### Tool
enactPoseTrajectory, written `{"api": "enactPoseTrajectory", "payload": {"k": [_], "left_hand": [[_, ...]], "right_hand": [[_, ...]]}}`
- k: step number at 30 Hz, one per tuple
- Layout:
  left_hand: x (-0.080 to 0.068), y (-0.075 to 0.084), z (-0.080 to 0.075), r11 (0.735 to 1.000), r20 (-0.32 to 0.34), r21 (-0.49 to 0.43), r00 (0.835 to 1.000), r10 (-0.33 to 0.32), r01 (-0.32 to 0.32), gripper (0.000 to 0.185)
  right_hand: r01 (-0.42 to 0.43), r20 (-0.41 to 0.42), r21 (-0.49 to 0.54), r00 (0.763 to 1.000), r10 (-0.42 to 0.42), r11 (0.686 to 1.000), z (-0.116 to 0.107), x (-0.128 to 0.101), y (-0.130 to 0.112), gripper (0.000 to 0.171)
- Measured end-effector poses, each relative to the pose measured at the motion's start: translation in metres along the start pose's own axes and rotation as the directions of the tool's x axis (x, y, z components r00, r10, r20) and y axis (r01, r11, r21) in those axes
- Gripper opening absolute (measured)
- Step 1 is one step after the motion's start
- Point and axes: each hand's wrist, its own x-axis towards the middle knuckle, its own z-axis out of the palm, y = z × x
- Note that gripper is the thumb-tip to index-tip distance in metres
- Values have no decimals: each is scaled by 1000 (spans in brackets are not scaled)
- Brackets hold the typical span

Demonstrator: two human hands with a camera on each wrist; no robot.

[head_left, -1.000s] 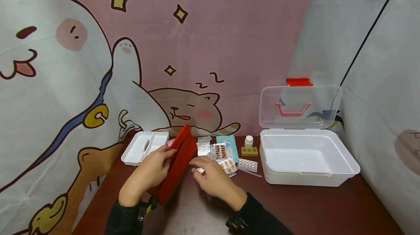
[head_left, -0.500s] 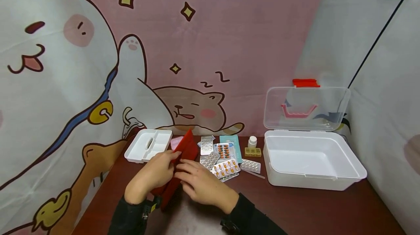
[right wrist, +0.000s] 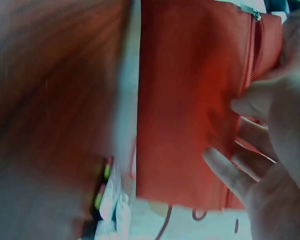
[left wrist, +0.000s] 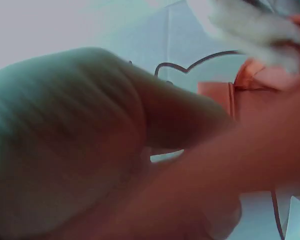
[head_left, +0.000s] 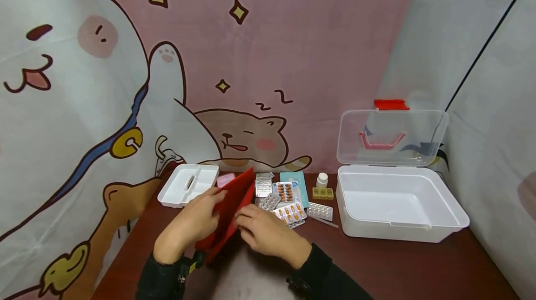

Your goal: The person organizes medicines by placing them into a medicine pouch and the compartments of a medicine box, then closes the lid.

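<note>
Here, the red pouch [head_left: 236, 189] stood tilted above the table [head_left: 360, 263], its walls held apart by two hands.
The left hand [head_left: 190, 223] gripped the left wall and the right hand [head_left: 274, 235] pinched the right one, where a zip [right wrist: 250, 60] ran along the edge in the right wrist view; the left wrist view was blurred. Just behind the pouch lay a pink box [head_left: 225, 179], with a white tray [head_left: 173, 193] on its left. To the right lay pill packs [head_left: 291, 213], a teal packet [head_left: 300, 183], a yellow case [head_left: 322, 193] before a bottle [head_left: 322, 181], and, farthest over, a white box [head_left: 402, 202], its clear lid [head_left: 391, 121] raised.
</note>
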Motion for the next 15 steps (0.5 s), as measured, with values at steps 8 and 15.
{"api": "enactPoseTrajectory", "payload": {"k": [8,15], "left_hand": [[1,-10,-5,998,3,-40,999,-42,42,56],[5,-8,1,1000,4,-12,1000,-2,2,54]], "right_hand": [[-42,86,36,996,39,998,-12,-4,13,10],[-67,218,35,974,58,997,-11,-9,16,12]]}}
